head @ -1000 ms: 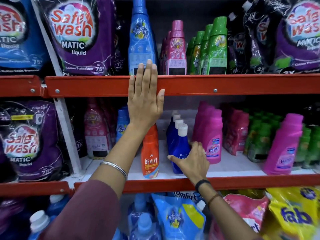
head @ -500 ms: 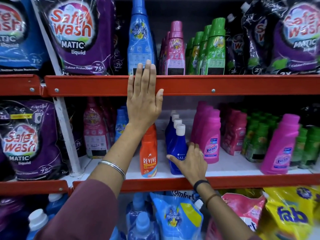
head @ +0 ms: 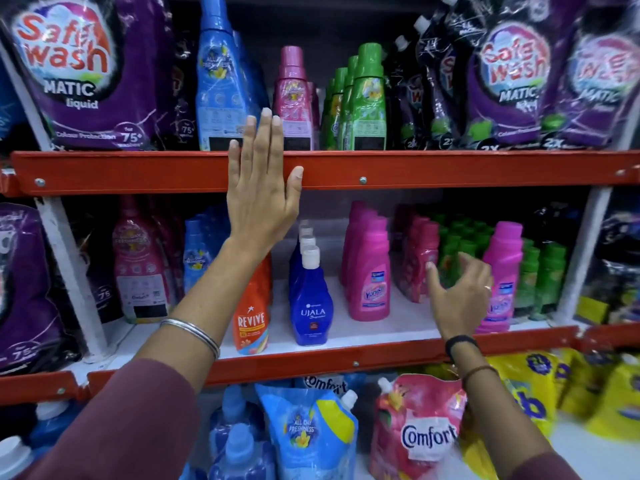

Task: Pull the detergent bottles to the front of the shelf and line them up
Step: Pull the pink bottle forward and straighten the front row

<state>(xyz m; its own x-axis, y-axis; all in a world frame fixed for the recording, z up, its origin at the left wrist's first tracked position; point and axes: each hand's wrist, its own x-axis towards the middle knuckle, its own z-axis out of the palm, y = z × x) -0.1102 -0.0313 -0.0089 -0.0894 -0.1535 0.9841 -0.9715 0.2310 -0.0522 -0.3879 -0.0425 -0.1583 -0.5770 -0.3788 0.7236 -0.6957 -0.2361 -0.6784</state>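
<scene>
Right hand [head: 459, 296] spread before glossy, shrink-wrapped pink bottles [head: 417, 263].

Purple pouches [head: 83, 74]; Comfort pouch [head: 415, 431]

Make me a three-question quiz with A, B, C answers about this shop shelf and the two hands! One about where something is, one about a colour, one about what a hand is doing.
1. Where does the Ujala bottle stand?
A. between the Revive bottle and the Vanish bottle
B. on the top shelf
C. in the right hand

2. What colour is the Revive bottle?
A. green
B. orange
C. white

3. What is the left hand doing?
A. gripping a pouch
B. holding a bottle cap
C. lying flat and open against the red shelf rail

Answers:
1 A, it sits on the middle shelf with Revive to its left and Vanish to its right.
2 B, its body is orange with white lettering.
3 C, the fingers are spread over the rail and hold nothing; the right hand is open too, reaching toward the pink bottles.
</scene>
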